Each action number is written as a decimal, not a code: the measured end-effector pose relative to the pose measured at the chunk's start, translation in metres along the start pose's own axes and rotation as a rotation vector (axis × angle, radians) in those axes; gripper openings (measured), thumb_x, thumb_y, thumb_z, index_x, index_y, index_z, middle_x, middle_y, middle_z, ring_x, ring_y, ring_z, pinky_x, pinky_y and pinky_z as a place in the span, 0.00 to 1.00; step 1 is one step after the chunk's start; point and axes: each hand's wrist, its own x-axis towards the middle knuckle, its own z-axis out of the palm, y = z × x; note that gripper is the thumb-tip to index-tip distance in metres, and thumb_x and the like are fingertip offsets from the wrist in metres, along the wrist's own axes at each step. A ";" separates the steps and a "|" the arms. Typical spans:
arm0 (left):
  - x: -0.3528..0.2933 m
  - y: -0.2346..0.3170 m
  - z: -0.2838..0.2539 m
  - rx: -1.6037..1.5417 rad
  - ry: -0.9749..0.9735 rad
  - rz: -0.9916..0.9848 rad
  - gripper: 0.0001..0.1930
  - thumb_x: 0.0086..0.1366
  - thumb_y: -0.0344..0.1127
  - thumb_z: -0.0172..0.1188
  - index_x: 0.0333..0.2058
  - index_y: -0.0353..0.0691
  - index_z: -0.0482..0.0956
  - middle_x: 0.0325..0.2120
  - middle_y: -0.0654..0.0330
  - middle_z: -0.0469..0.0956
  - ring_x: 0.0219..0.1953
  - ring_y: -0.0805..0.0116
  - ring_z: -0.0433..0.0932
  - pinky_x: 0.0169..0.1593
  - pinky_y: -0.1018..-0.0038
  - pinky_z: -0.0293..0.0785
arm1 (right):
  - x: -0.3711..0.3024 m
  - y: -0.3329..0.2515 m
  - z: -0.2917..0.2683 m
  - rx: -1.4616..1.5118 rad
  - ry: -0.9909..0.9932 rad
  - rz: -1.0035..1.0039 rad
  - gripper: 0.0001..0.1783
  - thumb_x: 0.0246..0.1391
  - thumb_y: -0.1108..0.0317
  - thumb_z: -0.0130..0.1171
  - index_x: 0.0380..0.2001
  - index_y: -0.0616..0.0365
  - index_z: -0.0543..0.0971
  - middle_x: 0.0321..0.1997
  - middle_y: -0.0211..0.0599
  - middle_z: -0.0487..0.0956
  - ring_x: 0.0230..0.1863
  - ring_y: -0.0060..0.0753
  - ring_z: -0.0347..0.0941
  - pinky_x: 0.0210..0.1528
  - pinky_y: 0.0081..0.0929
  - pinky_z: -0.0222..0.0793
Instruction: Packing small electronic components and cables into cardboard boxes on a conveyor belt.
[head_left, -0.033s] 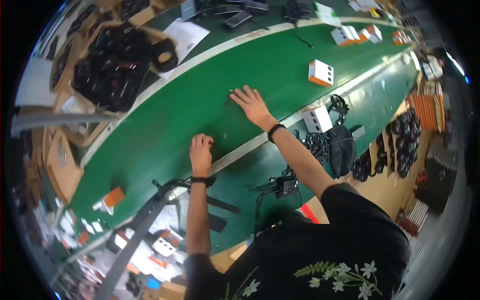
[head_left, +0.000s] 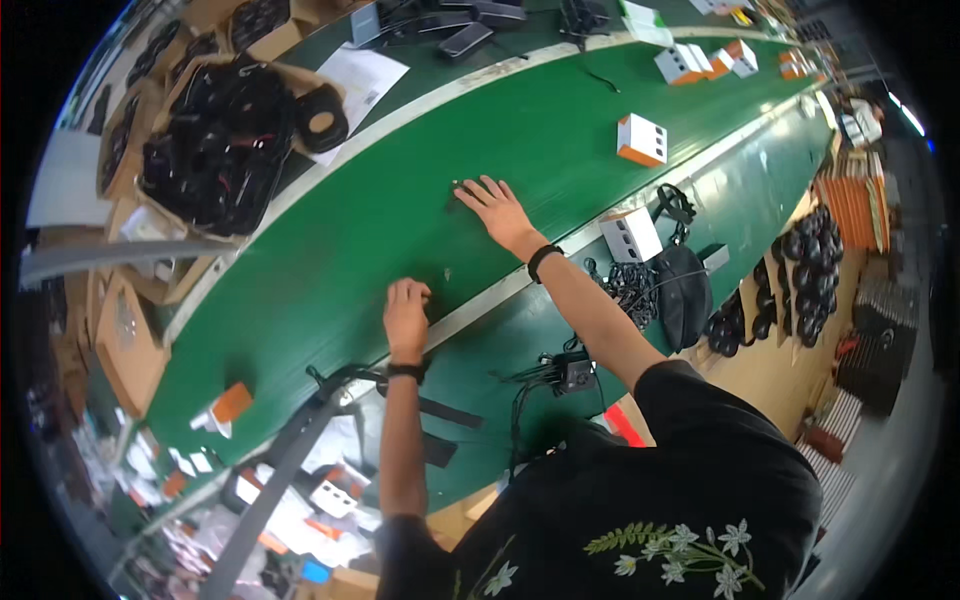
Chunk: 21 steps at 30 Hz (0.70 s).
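Likely waiting step: right hand (head_left: 498,212) is spread, grip released, over belt (head_left: 350,230); left hand (head_left: 406,318) is curled, grip can't be told. For box (head_left: 641,140), rightward reach is needed.

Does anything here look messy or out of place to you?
Mainly the black cables: they lie in a tangled heap beside a white box. Also, the orange carton at the left end of the green surface sits askew, perhaps open.

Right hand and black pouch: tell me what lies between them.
In the head view, green belt, then the pale rail, then a heap of black cables lie between the right hand and the black pouch.
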 end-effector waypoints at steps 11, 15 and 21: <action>-0.079 0.105 0.026 -0.327 0.045 -0.176 0.12 0.64 0.24 0.72 0.44 0.40 0.81 0.38 0.52 0.83 0.40 0.45 0.84 0.44 0.53 0.80 | -0.079 -0.022 -0.018 0.014 -0.080 0.052 0.12 0.59 0.69 0.62 0.46 0.55 0.81 0.54 0.38 0.79 0.58 0.44 0.77 0.52 0.45 0.81; -0.087 0.145 0.061 -0.484 -0.062 -0.295 0.14 0.63 0.24 0.74 0.45 0.40 0.82 0.36 0.52 0.84 0.38 0.50 0.85 0.43 0.58 0.82 | -0.150 0.000 -0.031 0.016 -0.187 0.088 0.11 0.57 0.69 0.62 0.43 0.57 0.81 0.52 0.38 0.80 0.54 0.44 0.79 0.50 0.44 0.81; -0.072 0.174 0.082 -0.630 -0.078 -0.506 0.17 0.65 0.27 0.76 0.51 0.38 0.82 0.37 0.55 0.90 0.37 0.62 0.89 0.43 0.67 0.82 | -0.164 0.007 -0.092 0.185 0.309 0.310 0.12 0.51 0.75 0.72 0.39 0.58 0.81 0.46 0.39 0.84 0.48 0.48 0.79 0.49 0.45 0.77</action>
